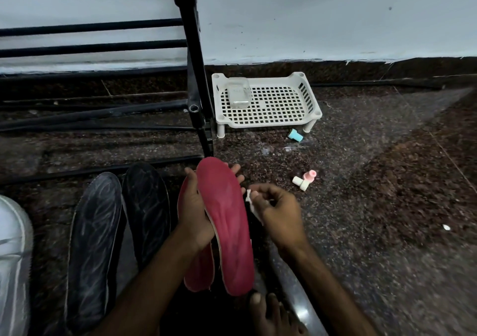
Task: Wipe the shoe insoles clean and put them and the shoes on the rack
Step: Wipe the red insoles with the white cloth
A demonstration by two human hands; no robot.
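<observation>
Red insole (227, 222) looks light and bendy; your left hand (193, 214) grips its front half, your right hand (278, 211) pinches a white wipe (248, 196).

1. L hand (196, 206): bare. Back of hand, thumb & wrist in view. Knuckles lightly ridged.
2. L fingertips (235, 169): rounded ends only, approx. three seen. Nail detail too small to tell.
3. L forearm (144, 284): bare as far as btm frame edge. Slim at wrist, broader twd elbow.
4. R hand (276, 211): bare. Knuckle ridges & tendon lines on back of hand. Slightly motion-blurred.
5. R forearm (333, 291): bare to btm edge. Narrow wrist, smooth outline.
6. Foot (276, 317): bare, front part only in frame, dimly lit. L or R can't be told.
7. Toes (256, 299): big toe plus neighbours. Nails short, blunt.
</observation>
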